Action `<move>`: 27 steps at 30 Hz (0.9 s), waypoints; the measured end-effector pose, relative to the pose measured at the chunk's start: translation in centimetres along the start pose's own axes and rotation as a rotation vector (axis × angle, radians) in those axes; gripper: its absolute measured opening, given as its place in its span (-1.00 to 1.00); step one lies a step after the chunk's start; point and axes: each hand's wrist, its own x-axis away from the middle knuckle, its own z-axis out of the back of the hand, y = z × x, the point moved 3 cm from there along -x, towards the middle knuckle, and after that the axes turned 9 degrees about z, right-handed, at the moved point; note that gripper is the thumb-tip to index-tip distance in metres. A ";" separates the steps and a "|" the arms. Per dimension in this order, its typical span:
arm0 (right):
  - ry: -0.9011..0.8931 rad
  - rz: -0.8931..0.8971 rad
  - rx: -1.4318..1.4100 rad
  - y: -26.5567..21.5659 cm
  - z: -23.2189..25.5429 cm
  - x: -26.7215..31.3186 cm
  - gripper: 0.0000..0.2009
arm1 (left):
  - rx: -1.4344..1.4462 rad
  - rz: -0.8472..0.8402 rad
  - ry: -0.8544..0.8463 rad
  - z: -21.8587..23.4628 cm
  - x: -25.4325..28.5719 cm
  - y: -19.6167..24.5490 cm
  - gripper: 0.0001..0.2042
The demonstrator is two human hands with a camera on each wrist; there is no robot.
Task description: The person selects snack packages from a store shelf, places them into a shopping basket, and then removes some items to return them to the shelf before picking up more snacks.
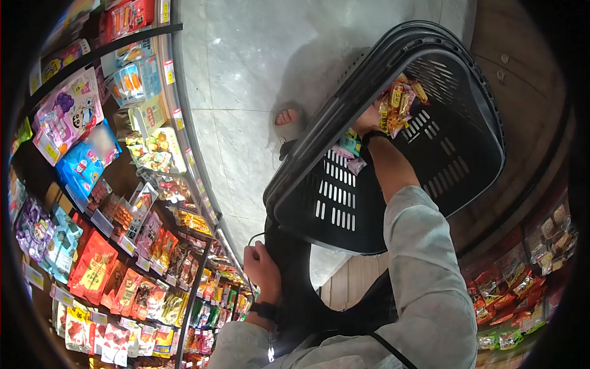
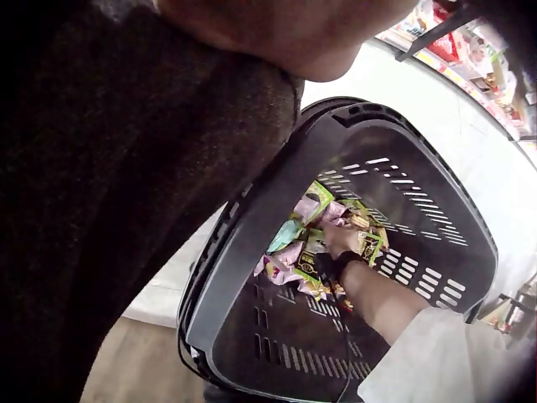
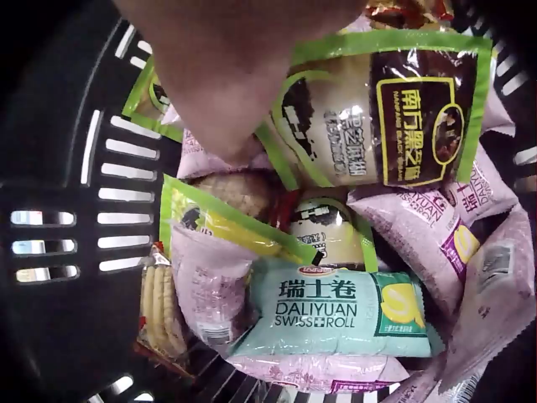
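Note:
My right hand [image 1: 369,120] reaches down into a black plastic shopping basket [image 1: 473,178], among small snack packets. In the right wrist view the hand [image 3: 226,75] overlaps the left edge of a green-edged black sesame packet [image 3: 419,117]; its fingertips are hidden, so I cannot tell whether it grips that packet. Below it lie a mint-green Swiss roll packet [image 3: 336,311], pink Swiss roll packets [image 3: 210,281] and a clear packet of finger-shaped biscuits [image 3: 159,306]. My left hand [image 1: 261,270] is at my dark-trousered leg, fingers loosely curled, with nothing visible in it.
Shelves of bagged snacks [image 1: 92,264] run along the left, edged by a price-tag rail [image 1: 178,120]. More snack packets [image 1: 516,289] stand at the lower right. Grey floor tiles [image 1: 239,80] lie beyond the basket, and a sandalled foot [image 1: 287,126] is beside it.

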 end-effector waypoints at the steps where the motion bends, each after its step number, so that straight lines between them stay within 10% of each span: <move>1: -0.034 -0.012 0.011 -0.2 -0.4 -0.2 -0.30 | -0.004 -0.009 0.003 0.0 0.1 0.2 -0.65; 9: -0.451 -0.081 -0.053 -3.8 6.1 -1.3 0.04 | 0.016 -0.071 0.004 0.0 -0.8 -0.6 -0.65; 17: -0.305 -0.173 -0.089 -3.9 2.4 -1.8 -0.07 | -0.012 -0.051 -0.003 0.3 -1.0 0.0 -0.65; 27: -0.011 0.137 -0.101 -0.6 -0.9 1.9 -0.41 | -0.030 -0.096 0.048 0.2 -0.7 0.4 -0.65</move>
